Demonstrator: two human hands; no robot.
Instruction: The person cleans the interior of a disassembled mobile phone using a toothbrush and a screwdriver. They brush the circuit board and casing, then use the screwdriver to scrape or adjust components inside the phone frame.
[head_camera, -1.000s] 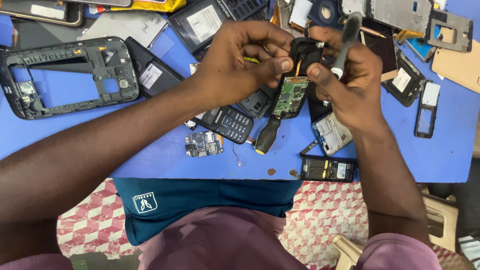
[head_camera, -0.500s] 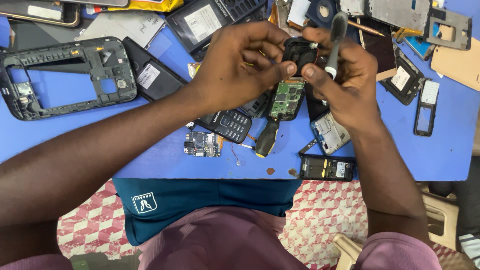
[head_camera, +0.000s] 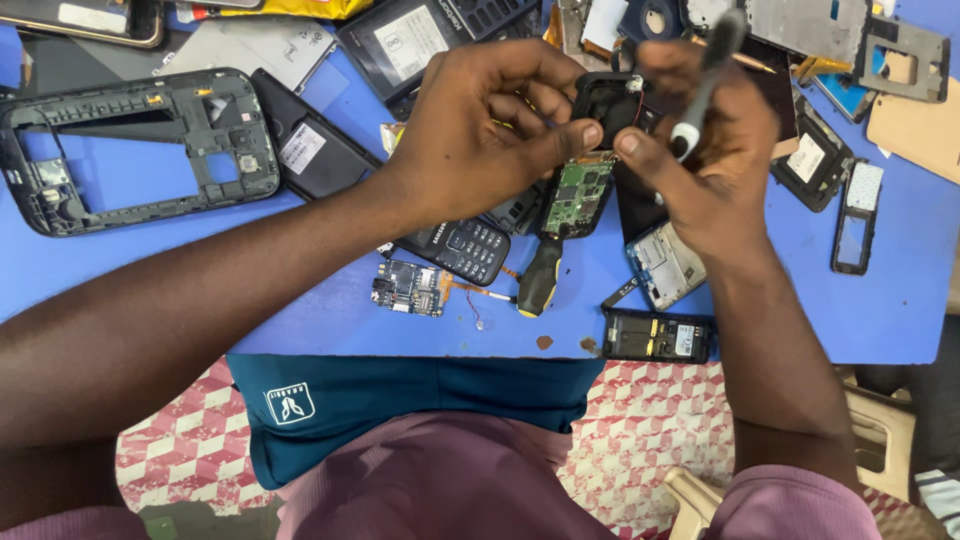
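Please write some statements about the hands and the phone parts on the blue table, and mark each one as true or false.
1. Both hands hold a small black phone part above the table. True.
2. The right hand also holds a slim tool with a white tip. True.
3. The green circuit board lies on the floor. False: it is just below the hands, over the blue table.
4. The left hand grips the black-and-yellow screwdriver. False: it lies on the table untouched.
5. A large empty phone frame lies at the left. True.
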